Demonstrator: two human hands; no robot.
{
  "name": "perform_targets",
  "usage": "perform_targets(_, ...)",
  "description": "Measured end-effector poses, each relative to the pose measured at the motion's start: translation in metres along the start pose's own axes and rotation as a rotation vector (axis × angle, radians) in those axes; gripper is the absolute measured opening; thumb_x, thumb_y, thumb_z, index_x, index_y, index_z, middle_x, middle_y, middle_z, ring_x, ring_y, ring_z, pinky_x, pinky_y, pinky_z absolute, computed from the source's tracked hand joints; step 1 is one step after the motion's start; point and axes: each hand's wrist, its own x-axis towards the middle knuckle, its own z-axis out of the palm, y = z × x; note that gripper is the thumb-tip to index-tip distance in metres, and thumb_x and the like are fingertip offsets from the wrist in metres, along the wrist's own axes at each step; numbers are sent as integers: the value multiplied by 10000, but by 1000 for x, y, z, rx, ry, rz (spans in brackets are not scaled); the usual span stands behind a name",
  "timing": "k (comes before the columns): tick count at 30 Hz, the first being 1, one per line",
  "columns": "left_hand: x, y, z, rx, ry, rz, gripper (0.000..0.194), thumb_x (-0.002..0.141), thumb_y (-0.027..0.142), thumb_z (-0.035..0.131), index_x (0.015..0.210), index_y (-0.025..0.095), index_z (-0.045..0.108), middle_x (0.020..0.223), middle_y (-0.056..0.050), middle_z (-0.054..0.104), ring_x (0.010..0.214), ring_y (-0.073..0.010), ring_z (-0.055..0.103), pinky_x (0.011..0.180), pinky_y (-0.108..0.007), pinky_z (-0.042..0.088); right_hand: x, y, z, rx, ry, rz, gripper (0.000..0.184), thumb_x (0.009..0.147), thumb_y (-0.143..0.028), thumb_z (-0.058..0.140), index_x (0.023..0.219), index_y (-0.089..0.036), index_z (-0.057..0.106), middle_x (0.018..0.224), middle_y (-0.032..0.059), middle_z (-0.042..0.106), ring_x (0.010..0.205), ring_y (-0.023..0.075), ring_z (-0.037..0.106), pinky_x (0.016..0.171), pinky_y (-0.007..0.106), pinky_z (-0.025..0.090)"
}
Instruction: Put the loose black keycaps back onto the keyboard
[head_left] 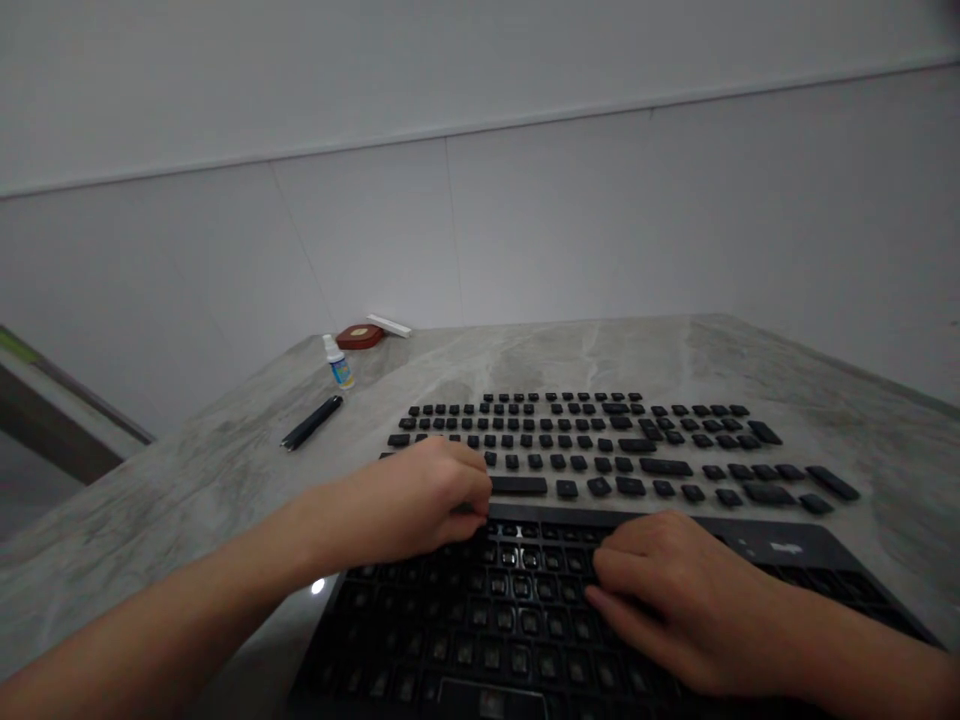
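A black keyboard base (517,590) with its key sockets bare lies in front of me on the table. My left hand (442,490) is over its far edge, thumb and fingers pinched together near the top row; whatever is between the fingertips is hidden. My right hand (667,590) rests on the base right of the middle, fingers curled and closed, with the fingertips out of clear sight. Beyond the base, loose black keycaps (535,461) lie in rows that follow a keyboard layout. A long spacebar keycap (517,486) sits just past the left hand.
On the left of the marbled table (247,470) are a dark slim tool or pen-like object (312,423), a small white spray bottle (340,362), a reddish-brown case (360,337) and a white strip-shaped object (389,325). A pale wall (570,220) stands behind the table.
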Motion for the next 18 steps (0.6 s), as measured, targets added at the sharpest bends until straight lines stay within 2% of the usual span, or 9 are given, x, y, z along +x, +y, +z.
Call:
perform_targets(6,7,-12,0,-6,-147,-52,139,784,18,729,766,156,715,737,15,679,710,-122,616,703,-224,465,-1,0,1,-25,13,-7,288,969,-201,402,693,-188,483,621,-6,566,534,115,442,529,315,237)
perform_targets(18,7,-15,4,-37,-161,-40,155,769,20,732,715,152,672,780,17,651,743,-118,612,703,-208,474,-2,1,1,-5,5,-4,305,977,-200,411,684,-184,494,615,-5,566,529,113,446,526,319,246)
